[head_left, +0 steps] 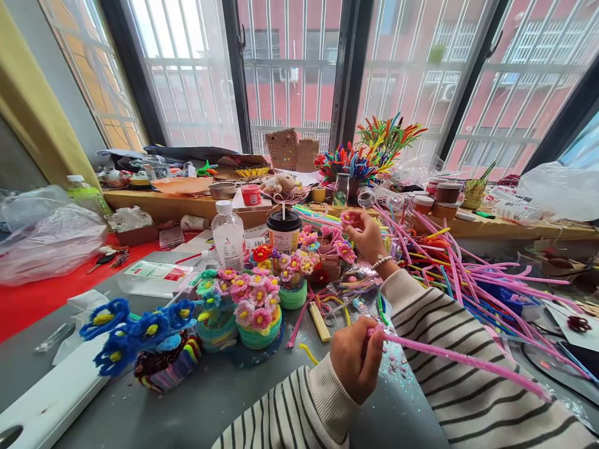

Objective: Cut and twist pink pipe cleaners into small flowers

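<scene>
My left hand (354,362) is closed around one end of a pink pipe cleaner (449,354), whose long free part stretches right across my striped sleeve. The gripped end looks curled, but my fingers partly hide it. Farther back, my right hand (369,238) pinches a small pink pipe-cleaner flower (347,219) with a yellow centre. Just below it, more pink flowers (345,251) stand at a small brown box (326,265). Pink flowers (256,298) fill a green pot (260,335) to the left, beside blue flowers (150,329) in a striped pot (169,366).
Loose pink pipe cleaners (472,274) heap up at the right. Scissors (331,317) and a pale yellow stick (320,322) lie before the pots. A plastic bottle (228,234) and lidded cup (283,229) stand behind. Colourful pipe cleaners (350,163) crowd the window ledge.
</scene>
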`<action>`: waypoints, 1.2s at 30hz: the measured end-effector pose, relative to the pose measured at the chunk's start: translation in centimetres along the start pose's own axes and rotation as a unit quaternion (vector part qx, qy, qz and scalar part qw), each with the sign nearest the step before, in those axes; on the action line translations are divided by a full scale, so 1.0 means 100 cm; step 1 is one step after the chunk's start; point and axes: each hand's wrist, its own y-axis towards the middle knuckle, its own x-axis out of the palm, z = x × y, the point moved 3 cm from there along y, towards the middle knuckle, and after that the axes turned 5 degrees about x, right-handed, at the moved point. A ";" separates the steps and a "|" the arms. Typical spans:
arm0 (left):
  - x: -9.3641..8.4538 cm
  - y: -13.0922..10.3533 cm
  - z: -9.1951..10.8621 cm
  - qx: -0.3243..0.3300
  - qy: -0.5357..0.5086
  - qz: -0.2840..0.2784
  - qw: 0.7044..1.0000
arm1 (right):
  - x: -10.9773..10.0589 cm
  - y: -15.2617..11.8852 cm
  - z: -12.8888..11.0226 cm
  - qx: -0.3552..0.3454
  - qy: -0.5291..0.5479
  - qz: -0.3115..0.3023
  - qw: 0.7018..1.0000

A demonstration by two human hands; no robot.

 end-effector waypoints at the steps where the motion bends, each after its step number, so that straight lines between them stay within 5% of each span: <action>1: 0.000 0.000 0.000 0.000 0.000 0.000 1.000 | -0.002 -0.001 -0.003 -0.006 0.008 0.005 1.000; 10: 0.001 -0.002 0.000 -0.002 0.001 -0.007 1.000 | 0.001 -0.041 -0.030 -0.142 -0.109 0.000 0.984; 25: 0.000 -0.001 0.002 -0.009 0.008 -0.007 1.000 | 0.018 -0.048 -0.027 -0.140 -0.149 0.006 0.979; 30: 0.001 -0.002 0.001 -0.008 0.016 -0.007 1.000 | 0.023 -0.033 -0.026 -0.124 -0.205 0.058 0.969; 36: 0.002 -0.003 -0.001 0.000 0.020 -0.017 1.000 | 0.018 -0.008 -0.010 -0.118 -0.235 -0.103 0.959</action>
